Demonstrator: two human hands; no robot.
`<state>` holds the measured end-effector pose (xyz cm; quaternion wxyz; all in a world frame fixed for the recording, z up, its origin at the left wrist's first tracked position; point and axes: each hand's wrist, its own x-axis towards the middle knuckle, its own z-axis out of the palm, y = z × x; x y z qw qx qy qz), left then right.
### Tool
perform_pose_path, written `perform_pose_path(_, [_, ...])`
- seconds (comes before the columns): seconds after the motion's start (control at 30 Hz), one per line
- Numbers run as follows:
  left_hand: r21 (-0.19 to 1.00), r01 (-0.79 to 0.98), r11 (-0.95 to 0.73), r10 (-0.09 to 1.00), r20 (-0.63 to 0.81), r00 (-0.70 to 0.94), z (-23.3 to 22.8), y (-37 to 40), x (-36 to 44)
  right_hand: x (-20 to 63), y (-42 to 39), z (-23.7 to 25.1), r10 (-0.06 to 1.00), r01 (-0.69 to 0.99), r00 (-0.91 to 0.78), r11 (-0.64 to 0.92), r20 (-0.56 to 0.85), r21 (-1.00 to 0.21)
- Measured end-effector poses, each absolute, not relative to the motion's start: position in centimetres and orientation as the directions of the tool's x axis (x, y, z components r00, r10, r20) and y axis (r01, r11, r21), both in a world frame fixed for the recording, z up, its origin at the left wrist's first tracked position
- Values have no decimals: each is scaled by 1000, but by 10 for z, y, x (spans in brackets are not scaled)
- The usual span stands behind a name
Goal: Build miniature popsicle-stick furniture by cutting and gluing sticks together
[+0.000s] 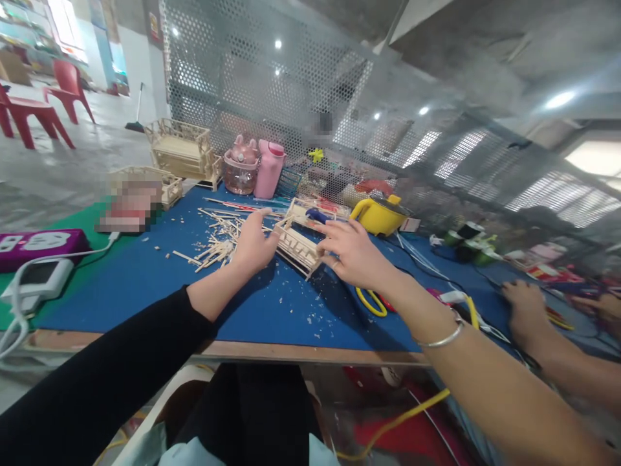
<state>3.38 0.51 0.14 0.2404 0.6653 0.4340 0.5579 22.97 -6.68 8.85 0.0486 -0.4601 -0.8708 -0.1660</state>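
Note:
A small pale wooden model, made of thin sticks with a row of short slats, sits at the middle of the blue table, tilted. My left hand grips its left end between thumb and fingers. At the other end, my right hand has its bent fingers on the model's right side. A dark blue object, perhaps a tool handle, shows just behind my right fingers; its kind is unclear. Another wooden frame stands right behind the model. Loose wooden sticks lie heaped beside my left hand.
Behind stand a wooden model, a pink bottle, a pink jar and a yellow pot. Yellow-handled scissors lie near my right forearm. A co-worker's hand rests at right. A purple box and white cable are left.

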Motion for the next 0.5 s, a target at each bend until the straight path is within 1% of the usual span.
perform_pose_path(0.07, [605,369,-706,692,701,174,3,6,31,228,-67,86,773,801,-588,517,236,302])
perform_pose_path(0.13, [407,348,-844,521,775,358,4,5,32,228,-69,86,765,793,-597,520,239,318])
perform_pose_path(0.2, [287,298,-910,400,795,456,6,3,34,228,-72,87,766,802,-593,533,248,271])
perform_pose_path(0.23, [264,278,-924,370,800,473,7,0,36,228,-74,89,772,813,-581,537,258,225])
perform_pose_path(0.27, [269,256,-928,363,801,475,8,-3,37,228,-77,91,781,826,-564,537,269,171])
perform_pose_path(0.3, [303,229,-925,378,796,473,8,-7,38,228,-79,92,791,838,-542,534,283,112])
perform_pose_path(0.4, [500,108,-859,484,724,492,12,-19,40,227,-85,93,812,849,-487,526,322,-44])
perform_pose_path(0.5, [669,-15,-743,563,637,526,15,-29,43,225,-87,88,812,832,-469,539,347,-135])
